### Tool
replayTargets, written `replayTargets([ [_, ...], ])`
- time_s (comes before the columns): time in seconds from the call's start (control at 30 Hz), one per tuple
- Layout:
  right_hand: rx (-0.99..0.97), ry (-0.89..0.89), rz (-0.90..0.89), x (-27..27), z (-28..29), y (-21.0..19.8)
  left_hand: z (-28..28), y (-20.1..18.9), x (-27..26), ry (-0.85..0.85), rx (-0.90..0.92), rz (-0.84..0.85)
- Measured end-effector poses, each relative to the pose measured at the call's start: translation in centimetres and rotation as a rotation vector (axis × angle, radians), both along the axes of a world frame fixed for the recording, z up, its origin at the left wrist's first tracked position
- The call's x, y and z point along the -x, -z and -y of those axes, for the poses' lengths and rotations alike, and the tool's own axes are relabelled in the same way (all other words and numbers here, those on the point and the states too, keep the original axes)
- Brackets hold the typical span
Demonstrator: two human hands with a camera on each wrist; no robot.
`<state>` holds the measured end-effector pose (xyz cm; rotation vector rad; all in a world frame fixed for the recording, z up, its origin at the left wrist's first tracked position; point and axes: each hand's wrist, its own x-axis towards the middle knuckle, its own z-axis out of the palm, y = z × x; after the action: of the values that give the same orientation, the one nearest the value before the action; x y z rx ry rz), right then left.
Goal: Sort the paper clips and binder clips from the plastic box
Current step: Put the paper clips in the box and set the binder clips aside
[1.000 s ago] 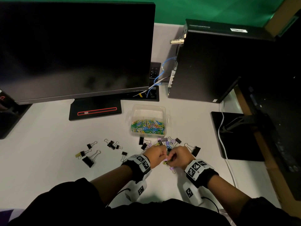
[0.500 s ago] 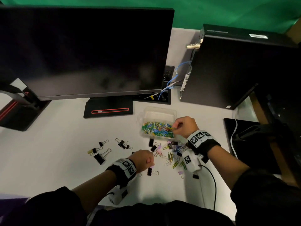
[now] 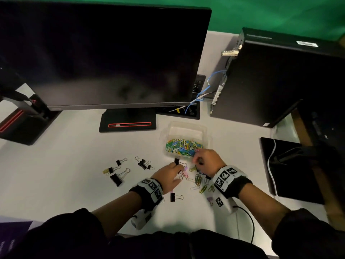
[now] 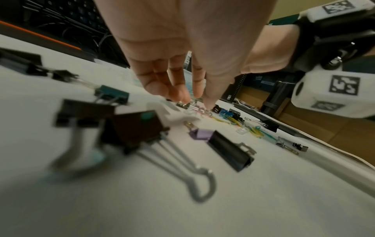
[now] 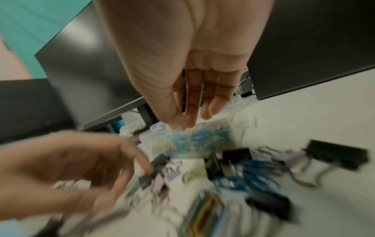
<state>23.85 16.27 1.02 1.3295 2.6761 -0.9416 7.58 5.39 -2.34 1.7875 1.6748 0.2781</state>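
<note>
The clear plastic box (image 3: 187, 128) holds a heap of coloured paper clips (image 3: 183, 145). In front of it lies a mixed pile (image 3: 198, 181) of paper clips and small binder clips. My left hand (image 3: 178, 170) reaches into that pile, and its straight fingertips (image 4: 180, 97) touch a small black binder clip (image 4: 183, 105). My right hand (image 3: 196, 157) hovers at the box's near edge with loosely curled fingers (image 5: 190, 112); nothing shows between them. Black binder clips lie grouped on the left (image 3: 119, 172), and one lies alone (image 3: 175, 197) near my left wrist.
A large monitor (image 3: 104, 53) on its stand base (image 3: 128, 125) fills the back. A black computer tower (image 3: 280, 77) stands at the back right, with cables beside it. A black pad (image 3: 291, 171) and a white cable (image 3: 270, 165) lie on the right. Another monitor base (image 3: 18, 126) sits at the far left.
My right hand has drawn back from over the box toward the pile. My left hand has moved forward from beside the lone binder clip into the pile.
</note>
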Motion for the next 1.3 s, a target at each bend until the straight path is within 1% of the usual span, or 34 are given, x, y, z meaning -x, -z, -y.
replayTargets([
  [0.1,-0.001,-0.066,0.073,-1.1,1.6,1.2,-0.9,0.2,-1.4,-0.016,-0.017,-0.028],
  [0.17,-0.006,-0.094,0.071,-1.6,2.5,1.9,-1.3,0.4,-2.2,-0.049,-0.009,-0.050],
  [0.27,-0.022,-0.132,0.039,-2.1,3.5,2.9,-1.8,0.6,-2.9,-0.049,-0.027,-0.092],
  [0.33,-0.035,-0.109,-0.001,-2.4,3.6,3.6,-1.9,0.7,-3.0,-0.049,-0.034,-0.105],
  [0.4,-0.055,-0.029,-0.039,-2.5,3.5,3.7,-1.9,0.8,-3.0,-0.053,-0.040,-0.102],
  [0.5,-0.066,0.068,0.003,-2.3,3.0,3.3,-1.6,0.9,-2.8,-0.044,-0.054,-0.112],
  [0.67,-0.042,0.026,0.139,-1.7,2.0,2.9,-0.8,0.6,-1.7,-0.067,-0.027,-0.075],
  [0.83,-0.031,0.053,0.171,-1.4,1.6,2.9,-0.4,0.3,-0.6,-0.109,0.006,-0.056],
  [0.97,-0.026,0.074,0.134,-1.3,1.6,2.8,-0.3,0.1,0.2,-0.113,0.038,-0.059],
  [1.13,0.026,0.128,0.080,-1.4,1.7,2.7,0.0,-0.2,1.5,-0.128,0.063,-0.136],
  [1.23,0.060,0.157,0.076,-1.8,1.8,2.5,0.3,0.0,2.5,-0.120,0.033,-0.170],
  [1.3,0.075,0.152,0.077,-2.1,1.8,2.4,0.6,0.3,2.9,-0.120,-0.027,-0.199],
])
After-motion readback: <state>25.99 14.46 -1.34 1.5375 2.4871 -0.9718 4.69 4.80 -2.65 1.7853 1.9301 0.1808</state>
